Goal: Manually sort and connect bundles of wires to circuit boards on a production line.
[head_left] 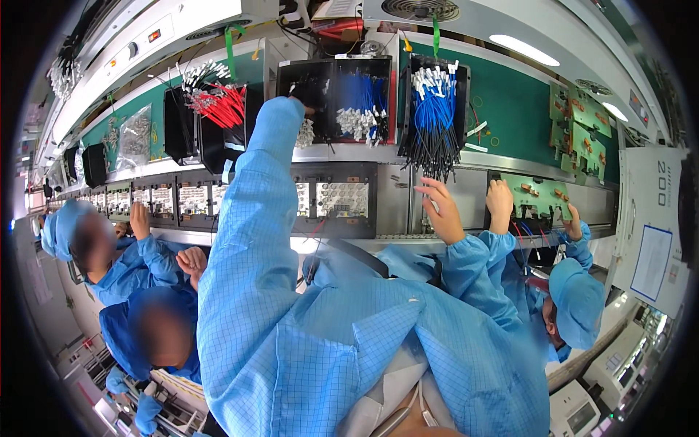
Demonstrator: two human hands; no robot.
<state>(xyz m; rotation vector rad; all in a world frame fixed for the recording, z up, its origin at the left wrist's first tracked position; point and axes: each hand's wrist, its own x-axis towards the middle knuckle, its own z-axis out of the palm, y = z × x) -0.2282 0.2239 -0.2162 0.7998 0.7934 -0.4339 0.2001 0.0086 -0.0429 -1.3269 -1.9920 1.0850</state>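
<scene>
My left hand [309, 111] reaches into a black bin [306, 75] at the back of the bench. The blue sleeve covers most of it, so its fingers cannot be made out. White-ended pieces [305, 134] lie at that bin's near end. My right hand [441, 210] is raised over the bench's front part, fingers apart with nothing seen in them. Just beyond it, a bundle of blue wires [435, 109] with white connectors and black ends hangs over a black tray [466, 102]. Between the two stands another bin of blue wires with white connectors [357, 122].
Red wires [222, 108] fill a bin left of my arm. A conveyor with black-framed fixtures [348, 171] runs along the front. At right, a co-worker's hands [499, 204] are by a green board [537, 198]. Two people [156, 331] sit at left. Boards [582, 146] stand back right.
</scene>
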